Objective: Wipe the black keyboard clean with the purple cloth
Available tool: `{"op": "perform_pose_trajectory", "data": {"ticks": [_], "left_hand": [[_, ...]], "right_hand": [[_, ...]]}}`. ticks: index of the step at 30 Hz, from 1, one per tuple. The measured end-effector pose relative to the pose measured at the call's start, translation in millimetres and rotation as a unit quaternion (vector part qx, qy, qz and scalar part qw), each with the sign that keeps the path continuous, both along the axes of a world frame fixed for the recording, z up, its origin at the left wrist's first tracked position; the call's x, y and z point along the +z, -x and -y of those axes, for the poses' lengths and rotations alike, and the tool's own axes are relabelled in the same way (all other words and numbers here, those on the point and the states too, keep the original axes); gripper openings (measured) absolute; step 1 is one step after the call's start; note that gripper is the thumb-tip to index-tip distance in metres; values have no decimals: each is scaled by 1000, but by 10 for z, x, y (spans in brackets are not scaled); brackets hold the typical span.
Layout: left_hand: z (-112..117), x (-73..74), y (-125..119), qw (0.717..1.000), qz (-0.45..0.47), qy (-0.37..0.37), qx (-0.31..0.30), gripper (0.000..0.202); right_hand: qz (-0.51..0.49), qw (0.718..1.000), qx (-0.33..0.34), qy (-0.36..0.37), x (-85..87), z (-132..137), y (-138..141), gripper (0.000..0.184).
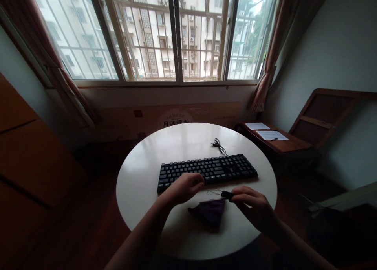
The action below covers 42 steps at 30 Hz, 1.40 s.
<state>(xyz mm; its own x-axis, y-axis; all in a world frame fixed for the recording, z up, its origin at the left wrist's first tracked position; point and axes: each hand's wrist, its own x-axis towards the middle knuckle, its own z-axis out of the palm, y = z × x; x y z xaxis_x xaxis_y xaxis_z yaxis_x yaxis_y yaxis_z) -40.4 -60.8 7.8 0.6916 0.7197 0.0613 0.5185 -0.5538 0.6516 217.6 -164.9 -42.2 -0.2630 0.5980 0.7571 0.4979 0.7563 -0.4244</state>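
Note:
A black keyboard [206, 169] lies across the white round table [138, 152], slightly turned. At its near edge is my left hand [188, 183], fingers curled in toward the thumb; whatever they may hold is hidden. My right hand [253, 203] pinches the black handle of a wire keycap puller [226, 195] between thumb and fingers. The puller's thin wires point left, toward my left hand, and stand clear of the keys. Beneath the puller, a crumpled dark purple cloth [210, 212] rests on the tabletop.
Behind the keyboard lies its bundled black cable [218, 146]. To the right of the table stands a wooden chair [300, 144] with paper sheets [272, 135] and a dark pen [273, 139] on its seat. A barred window [176, 38] is ahead, with curtains [269, 61] at its sides.

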Motion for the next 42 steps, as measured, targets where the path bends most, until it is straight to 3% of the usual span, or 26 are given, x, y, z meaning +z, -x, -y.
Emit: {"op": "perform_pose_trajectory", "data": {"ticks": [5, 8, 13, 18, 21, 25, 29, 34, 38, 42], "left_hand": [[-66, 10, 71, 999, 19, -16, 29, 26], [-51, 8, 95, 999, -29, -10, -26, 21], [76, 18, 8, 988, -120, -16, -100, 25], [251, 35, -48, 971, -156, -42, -177, 17], [323, 58, -10, 962, -122, 8, -246, 22], [317, 178, 137, 937, 7, 136, -323, 32], [202, 265, 331, 934, 126, 190, -275, 34], [139, 220, 387, 943, 153, 205, -212, 29], [237, 191, 225, 954, 156, 207, -152, 27], [326, 83, -35, 941, 212, 246, -97, 31]], "right_hand": [[26, 999, 29, 7, -1, -33, 129, 21], [40, 999, 22, 0, -36, -42, 98, 22], [25, 998, -47, -13, -165, -60, -145, 22], [31, 995, -85, 50, -279, -96, -297, 17], [54, 990, -77, 105, -301, -119, -249, 20], [96, 982, -26, 161, -252, -135, -56, 21], [119, 977, 5, 178, -177, -137, 126, 20], [85, 981, 17, 172, -193, -162, 135, 19], [-39, 986, -65, 147, -271, -205, 27, 18], [-125, 973, -152, 118, -317, -221, -31, 17]]}}
